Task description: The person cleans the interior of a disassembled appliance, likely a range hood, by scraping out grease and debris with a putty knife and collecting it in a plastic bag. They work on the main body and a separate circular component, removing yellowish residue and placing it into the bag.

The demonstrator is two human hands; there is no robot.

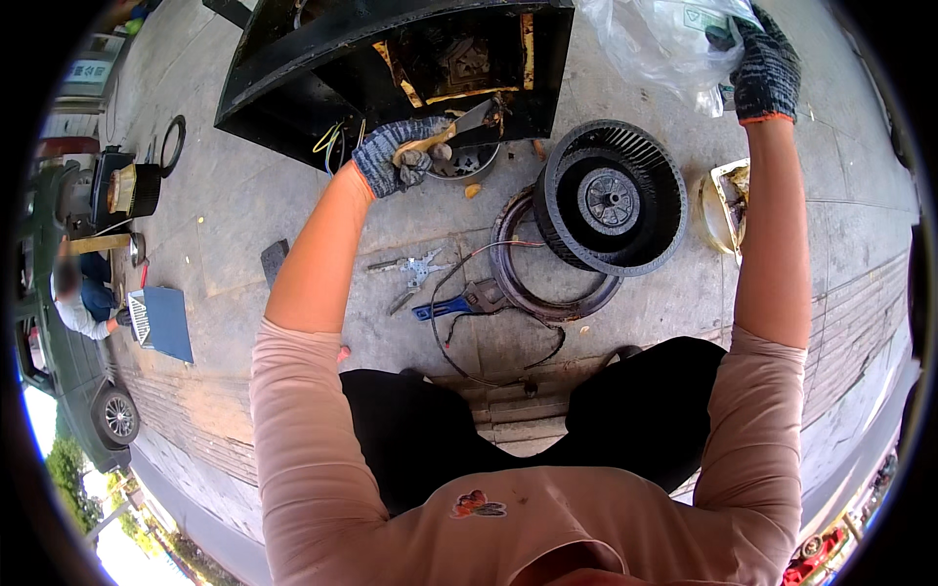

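Note:
My left hand (396,156), in a dark knitted glove, is closed round the wooden handle of a scraper (476,116). Its blade reaches toward the lower edge of a black metal housing (332,103), which has yellowish-brown greasy strips inside. Below the blade, partly hidden by the hand and the housing, sits a round metal bowl (467,164) with dark bits in it. Over at the upper right, my gloved right hand (767,73) grips a crumpled clear plastic bag (660,49). Part of the bag runs out of view.
A black blower wheel (611,198) leans on a rusty metal ring (506,259). Near my feet lie a blue-handled adjustable wrench (459,300), pliers (418,273) and a loose cable (437,337). A grimy tub (723,210) stands right. Far left, another person (83,293) crouches beside a vehicle (59,361).

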